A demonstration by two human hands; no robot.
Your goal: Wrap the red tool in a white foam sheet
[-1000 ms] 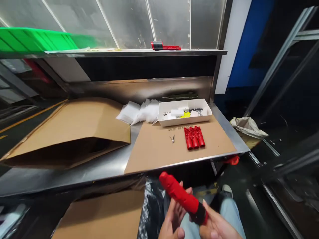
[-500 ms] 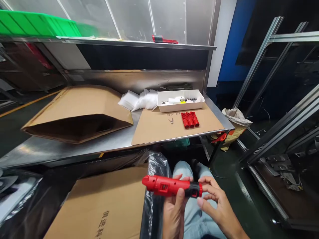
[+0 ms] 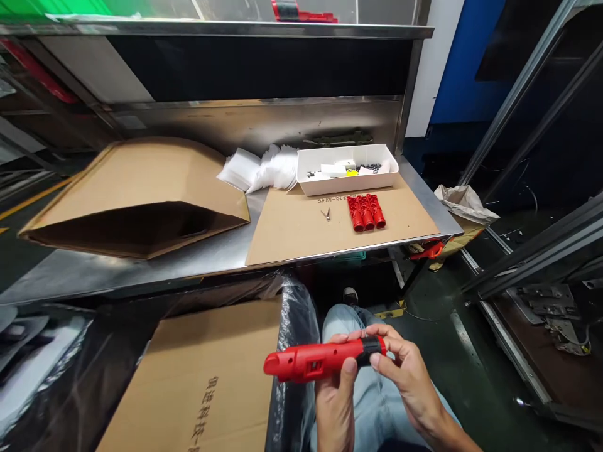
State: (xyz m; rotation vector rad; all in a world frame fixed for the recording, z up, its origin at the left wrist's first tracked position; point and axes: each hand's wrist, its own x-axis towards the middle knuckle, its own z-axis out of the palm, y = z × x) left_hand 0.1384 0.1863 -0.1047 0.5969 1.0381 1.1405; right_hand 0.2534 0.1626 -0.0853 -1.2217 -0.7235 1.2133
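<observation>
A red tube [image 3: 301, 363] is held in both hands over the person's lap, in front of the near edge of the tabletop [image 3: 89, 270]. Its long axis runs nearly level from left to right, roughly along that edge; the rounded, narrower tip points left and sits slightly lower in the view, while the end with a black band [image 3: 370, 349] points right. A small rectangular window in the side of the tube faces the viewer. The left hand [image 3: 335, 395] supports the middle from below, thumb on the near side, its fingers closed around the body; the fingers of the right hand [image 3: 409, 370] grip the banded end. On the tabletop, a flat cardboard sheet [image 3: 287, 235] carries three red parts [image 3: 366, 213], lying side by side, and a few small metal pieces [image 3: 326, 215]. Behind these stands a white tray [image 3: 348, 185] of small parts, with white packets [image 3: 264, 168] beside it and a large cardboard box [image 3: 141, 182], its open side facing the viewer, farther left. A shelf [image 3: 235, 28] crosses above, bearing a red-and-black piece [image 3: 306, 14]. At right, an open sack [image 3: 466, 207] stands on the dark floor [image 3: 443, 370].
</observation>
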